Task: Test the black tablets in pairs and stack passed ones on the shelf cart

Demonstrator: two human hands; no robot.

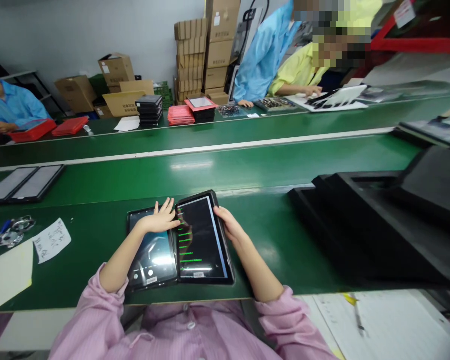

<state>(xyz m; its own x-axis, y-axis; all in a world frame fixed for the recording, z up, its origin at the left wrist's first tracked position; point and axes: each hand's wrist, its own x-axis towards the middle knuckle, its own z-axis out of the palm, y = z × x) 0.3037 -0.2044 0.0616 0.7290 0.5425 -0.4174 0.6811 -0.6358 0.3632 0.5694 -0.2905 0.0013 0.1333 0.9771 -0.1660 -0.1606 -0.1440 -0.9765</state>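
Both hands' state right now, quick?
Left hand: open, fingers spread above the left tablet; contact unclear.
Right hand: closed on the right edge of the green-lined tablet.

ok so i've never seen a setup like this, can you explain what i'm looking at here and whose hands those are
There's no machine here: you see a person's bare left hand and right hand, coming out of pink sleeves. The one picture comes from a camera worn on that person's head, looking forward and down, so the arms reach in from the bottom.

On the green bench, two tablets sit side by side. The right tablet shows green lines on black, and the right hand holds its outer edge. The left hand is spread over the left tablet, fingers towards the other one; whether it touches either is hard to tell.

Off to the left lies a handwritten note. Other people work across the bench.
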